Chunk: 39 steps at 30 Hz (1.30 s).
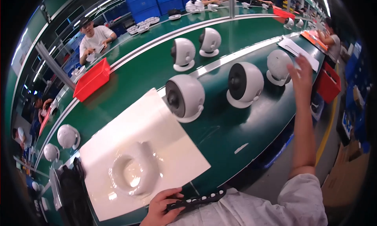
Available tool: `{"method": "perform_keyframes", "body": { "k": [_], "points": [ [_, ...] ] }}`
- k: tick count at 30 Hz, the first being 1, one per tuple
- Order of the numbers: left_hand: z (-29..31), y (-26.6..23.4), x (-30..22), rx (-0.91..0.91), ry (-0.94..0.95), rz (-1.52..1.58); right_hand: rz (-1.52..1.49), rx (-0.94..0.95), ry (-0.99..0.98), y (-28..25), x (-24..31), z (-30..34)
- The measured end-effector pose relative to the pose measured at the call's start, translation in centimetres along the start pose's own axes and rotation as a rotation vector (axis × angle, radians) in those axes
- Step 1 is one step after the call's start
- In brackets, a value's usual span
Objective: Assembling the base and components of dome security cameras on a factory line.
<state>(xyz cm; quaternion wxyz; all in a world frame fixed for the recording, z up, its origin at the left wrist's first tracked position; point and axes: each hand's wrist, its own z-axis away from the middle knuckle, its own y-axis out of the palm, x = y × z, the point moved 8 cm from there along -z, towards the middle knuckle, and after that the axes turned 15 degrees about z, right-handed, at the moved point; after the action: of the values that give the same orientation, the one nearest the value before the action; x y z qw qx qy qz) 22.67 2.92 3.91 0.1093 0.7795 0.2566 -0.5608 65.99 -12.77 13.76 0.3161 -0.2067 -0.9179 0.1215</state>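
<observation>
My right hand [301, 71] reaches out over the right of the bench, fingers apart, beside a round white fan-like unit [279, 65] on a disc base. I cannot tell whether it touches the unit. Low in the head view, my left hand [163, 207] has its fingers closed round the left end of a black strip [200, 199] with several white knobs. Two more such units, one white with a dark round front [251, 82] and another like it [192, 96], stand between my hands. A white ring-shaped holder [149, 167] under shiny film lies on a white board [157, 112].
Two units [188, 49] stand on the green conveyor [137, 73]; others [68, 135] are at the left. A red bin [92, 80] sits across the belt. White papers [300, 53] lie beyond my right hand, near a red crate [328, 82]. Several people work along the line.
</observation>
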Motion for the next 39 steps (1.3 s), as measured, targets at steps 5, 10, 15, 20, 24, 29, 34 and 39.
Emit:
{"method": "perform_keyframes", "body": {
  "k": [5,10,15,20,24,29,34,39],
  "points": [
    [1.2,-1.5,-0.7,0.078,0.041,-0.010,-0.597,0.631,-0.372,3.8,19.1,11.9],
    [4.2,-4.3,-1.5,-0.043,0.121,0.082,-0.743,1.012,-0.460,6.9,28.6,19.2],
    [7.2,-8.3,0.4,-0.391,-0.125,0.218,-0.968,1.357,-0.246,6.3,31.8,24.2],
    [6.6,-9.0,-1.4,-0.310,0.051,0.084,-0.910,1.463,-0.153,4.6,33.2,26.3],
    [6.8,-9.5,-1.3,-0.367,0.002,0.173,-0.824,1.548,-0.128,4.8,32.7,27.0],
    [6.7,-9.7,-1.4,-0.365,0.026,0.156,-0.790,1.581,-0.122,4.9,32.5,27.4],
    [6.6,-9.4,-1.8,-0.355,0.102,0.110,-0.809,1.615,-0.019,5.0,32.0,27.8],
    [6.6,-9.3,-1.9,-0.398,0.087,0.137,-0.748,1.579,-0.088,4.8,31.9,27.6]
  ]
}}
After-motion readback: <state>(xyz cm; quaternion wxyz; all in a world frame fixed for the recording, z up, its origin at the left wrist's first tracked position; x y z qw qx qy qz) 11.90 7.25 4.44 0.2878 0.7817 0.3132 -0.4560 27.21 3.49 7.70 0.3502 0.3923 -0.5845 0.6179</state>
